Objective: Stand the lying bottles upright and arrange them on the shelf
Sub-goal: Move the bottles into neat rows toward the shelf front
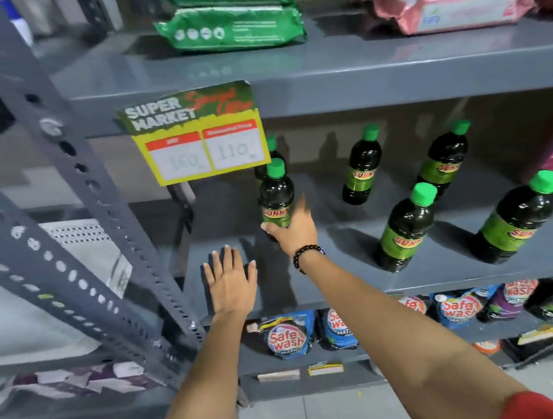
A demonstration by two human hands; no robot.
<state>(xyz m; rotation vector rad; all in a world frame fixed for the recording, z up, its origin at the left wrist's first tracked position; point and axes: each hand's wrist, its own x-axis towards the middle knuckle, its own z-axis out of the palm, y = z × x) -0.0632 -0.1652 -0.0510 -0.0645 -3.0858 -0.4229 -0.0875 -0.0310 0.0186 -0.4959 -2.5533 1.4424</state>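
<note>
While upright, dark liquid in bottles (361, 167).

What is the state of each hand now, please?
Left hand: open, flat on the shelf, holding nothing.
Right hand: grip closed around the base of a green-capped bottle, index finger extended.

We read "SUPER MARKET", 160 and 110 on the price sign (196, 139); "Safe wash" on the pouches (284, 337) below; "SUNNY" on the bottles (405, 229).
</note>
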